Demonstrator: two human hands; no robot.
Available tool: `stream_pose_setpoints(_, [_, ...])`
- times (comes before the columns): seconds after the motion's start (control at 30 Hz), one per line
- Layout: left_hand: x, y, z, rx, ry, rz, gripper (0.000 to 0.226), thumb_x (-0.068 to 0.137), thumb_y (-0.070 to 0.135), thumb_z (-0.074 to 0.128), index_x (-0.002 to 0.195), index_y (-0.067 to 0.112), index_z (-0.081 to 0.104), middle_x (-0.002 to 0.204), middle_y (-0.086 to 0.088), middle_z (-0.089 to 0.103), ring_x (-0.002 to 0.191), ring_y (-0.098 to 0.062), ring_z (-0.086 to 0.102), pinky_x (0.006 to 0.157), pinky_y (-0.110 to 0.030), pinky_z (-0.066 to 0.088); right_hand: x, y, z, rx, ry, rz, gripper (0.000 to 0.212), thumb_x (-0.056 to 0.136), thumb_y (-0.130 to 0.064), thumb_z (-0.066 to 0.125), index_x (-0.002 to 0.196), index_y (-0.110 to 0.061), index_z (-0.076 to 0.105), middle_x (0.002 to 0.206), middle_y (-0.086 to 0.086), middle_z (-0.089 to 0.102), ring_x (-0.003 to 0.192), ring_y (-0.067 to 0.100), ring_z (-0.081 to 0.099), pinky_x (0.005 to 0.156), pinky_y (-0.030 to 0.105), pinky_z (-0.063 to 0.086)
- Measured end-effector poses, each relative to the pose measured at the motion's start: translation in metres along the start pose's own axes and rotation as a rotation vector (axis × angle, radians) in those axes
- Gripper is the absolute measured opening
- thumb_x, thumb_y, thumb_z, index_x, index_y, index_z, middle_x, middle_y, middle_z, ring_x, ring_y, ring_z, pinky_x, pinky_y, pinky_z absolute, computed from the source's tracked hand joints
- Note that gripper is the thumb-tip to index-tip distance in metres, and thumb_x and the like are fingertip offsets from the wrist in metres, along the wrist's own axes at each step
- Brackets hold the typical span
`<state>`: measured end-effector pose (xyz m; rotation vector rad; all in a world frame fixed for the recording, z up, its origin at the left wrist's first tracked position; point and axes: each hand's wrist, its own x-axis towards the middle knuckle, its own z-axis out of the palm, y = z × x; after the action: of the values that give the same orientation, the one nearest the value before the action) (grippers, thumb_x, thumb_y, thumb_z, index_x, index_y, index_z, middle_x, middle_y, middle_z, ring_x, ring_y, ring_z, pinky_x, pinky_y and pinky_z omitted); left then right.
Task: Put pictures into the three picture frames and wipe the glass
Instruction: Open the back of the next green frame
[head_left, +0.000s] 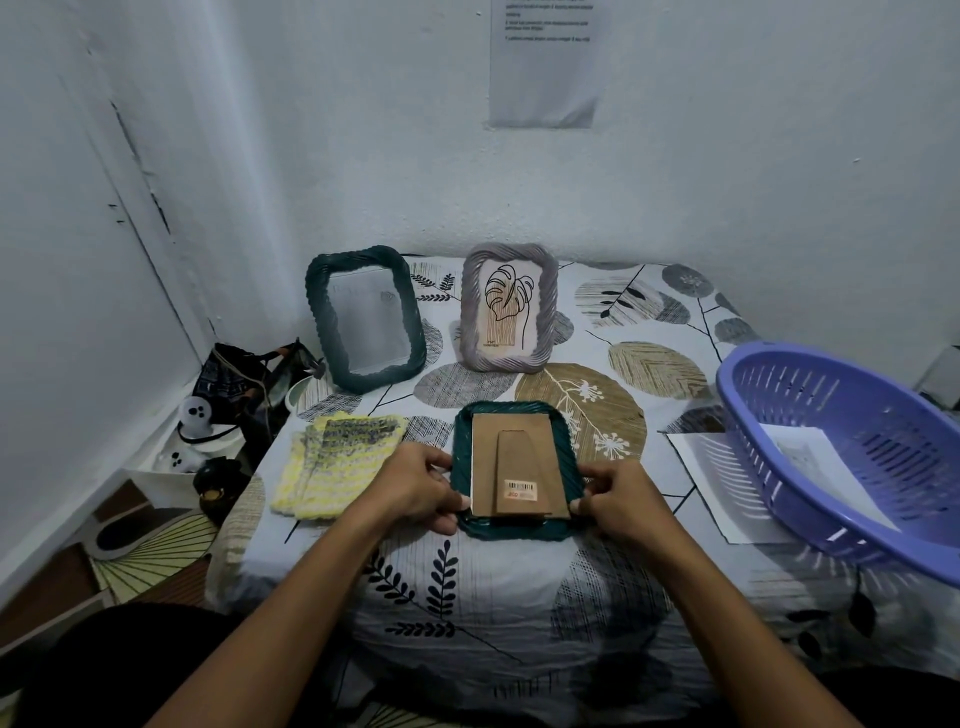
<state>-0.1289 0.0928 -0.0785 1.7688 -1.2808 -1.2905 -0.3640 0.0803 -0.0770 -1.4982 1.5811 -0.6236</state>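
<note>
Your left hand (415, 480) pinches the left edge of the face-down frame (514, 470) on the bed (519, 597); your right hand (618, 499) pinches its right edge. Light, rigid, glass probably fragile: grip the rim, not the cardboard back (519, 462).

Three frames (363, 317) (509, 306) (514, 470), one basket (852, 447), one cloth (337, 467)

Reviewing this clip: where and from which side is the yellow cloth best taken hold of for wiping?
Pinch the yellow cloth at its near edge, coming from above with the left hand. It lies flat and folded on the table beside that hand, its edge free.
</note>
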Motion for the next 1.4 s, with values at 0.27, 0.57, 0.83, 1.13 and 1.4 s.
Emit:
stream_pose_setpoints(0.27, [-0.004,0.006,-0.010,0.001,-0.020,-0.026,0.060,0.072,-0.014,0.074,0.125,0.000,0.049,0.064,-0.019,0.064,0.048,-0.027,0.061,0.056,-0.041,0.059,-0.002,-0.007,0.000,0.071,-0.056,0.065,0.054,0.082,0.010,0.064,0.131,-0.001,0.047,0.078,0.016,0.064,0.056,0.020,0.061,0.047,0.027,0.050])
stream_pose_setpoints(0.57, [-0.006,0.012,-0.020,0.100,-0.012,-0.049,0.068,0.074,-0.004,0.077,0.131,0.002,0.041,0.065,-0.023,0.065,0.044,-0.025,0.060,0.044,-0.032,0.052,0.004,-0.019,0.002,-0.128,0.031,-0.005,0.047,0.077,-0.014,0.077,0.119,-0.008,0.058,0.098,0.007,0.063,0.088,0.023,0.063,0.076,0.035,0.053])
stream_pose_setpoints(0.83, [0.010,0.026,-0.017,0.382,0.191,0.157,0.022,0.072,0.013,0.082,0.086,0.018,0.066,0.072,0.000,0.067,0.065,-0.020,0.068,0.067,-0.031,0.058,0.021,-0.046,0.022,-0.023,-0.021,-0.051,0.004,0.089,-0.007,0.062,0.092,-0.006,0.060,0.074,0.011,0.067,0.057,0.019,0.064,0.056,0.035,0.057])
stream_pose_setpoints(1.13, [0.017,0.018,-0.015,0.391,0.170,0.166,0.018,0.069,0.002,0.081,0.073,0.015,0.068,0.071,-0.006,0.069,0.067,-0.018,0.066,0.067,-0.030,0.057,0.031,-0.048,0.025,0.344,-0.181,0.130,0.026,0.077,0.000,0.074,0.096,-0.003,0.057,0.077,0.013,0.068,0.057,0.021,0.062,0.040,0.022,0.044])
stream_pose_setpoints(1.4, [0.017,0.016,-0.014,0.319,0.157,0.123,0.017,0.076,-0.007,0.074,0.077,0.006,0.063,0.066,-0.010,0.065,0.044,-0.027,0.063,0.042,-0.028,0.052,0.037,-0.047,0.026,0.499,-0.208,0.199,0.029,0.077,0.001,0.074,0.102,-0.002,0.061,0.086,0.015,0.071,0.073,0.024,0.067,0.064,0.033,0.051])
